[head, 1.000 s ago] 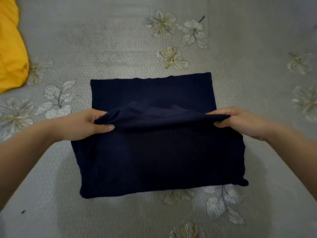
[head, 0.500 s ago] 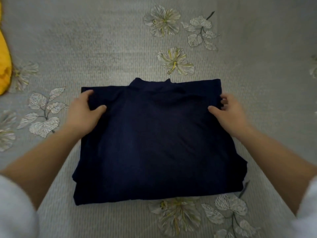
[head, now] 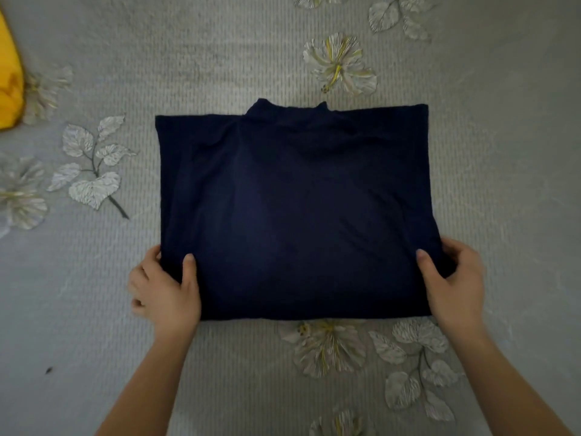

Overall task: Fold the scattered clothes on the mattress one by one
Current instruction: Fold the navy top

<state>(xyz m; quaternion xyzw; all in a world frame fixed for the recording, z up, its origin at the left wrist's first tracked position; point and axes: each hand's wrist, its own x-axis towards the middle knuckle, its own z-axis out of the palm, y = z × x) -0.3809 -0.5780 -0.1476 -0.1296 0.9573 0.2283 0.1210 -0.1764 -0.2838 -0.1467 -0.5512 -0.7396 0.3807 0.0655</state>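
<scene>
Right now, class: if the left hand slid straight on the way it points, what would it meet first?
The folded navy top itself: the left hand grips its near corner and points along its left edge. Beyond that only the floral mattress cover shows, though height is hard to judge.

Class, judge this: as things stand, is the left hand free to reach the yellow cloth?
Probably not yet: the left hand grips the navy garment, though only bare mattress lies between it and the yellow cloth.
</scene>
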